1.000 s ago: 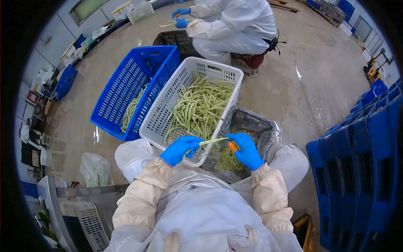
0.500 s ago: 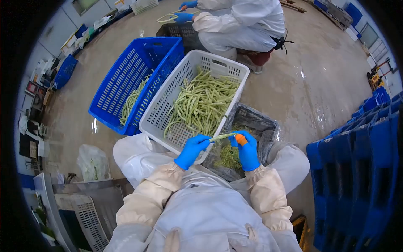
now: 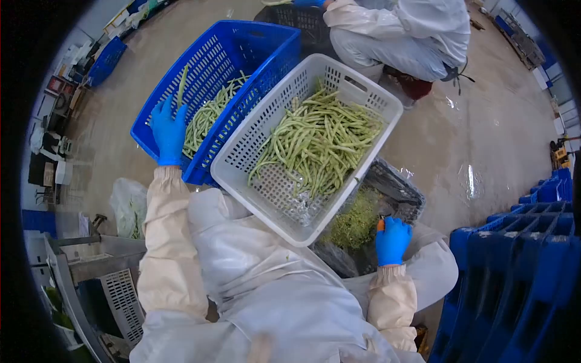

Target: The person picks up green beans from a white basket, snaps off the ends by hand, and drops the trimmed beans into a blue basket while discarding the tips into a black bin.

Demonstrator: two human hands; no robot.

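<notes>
My left hand (image 3: 168,130) is over the near left part of a blue crate (image 3: 142,121), closed on a long green bean (image 3: 183,85) that points up and away. More green beans lie inside this crate. My right hand (image 3: 393,242) is closed around a small orange object (image 3: 380,225) whose full shape is hidden by the fingers. It hovers beside a heap of green trimmings (image 3: 354,224) in a dark crate lined with plastic (image 3: 402,187). Between my hands stands a white crate (image 3: 242,160) holding a pile of green beans (image 3: 321,139).
Across from me a person in white (image 3: 399,36) sits on a low stool by a black crate (image 3: 296,21). Blue pallets (image 3: 508,272) are stacked at my right. On the left are a metal frame (image 3: 66,284) and a clear plastic bag (image 3: 128,202). The floor (image 3: 448,139) looks wet.
My hands have moved apart. The left one went up and left with a bean to the blue crate; the right one moved down and right with the orange object. The view has shifted.
</notes>
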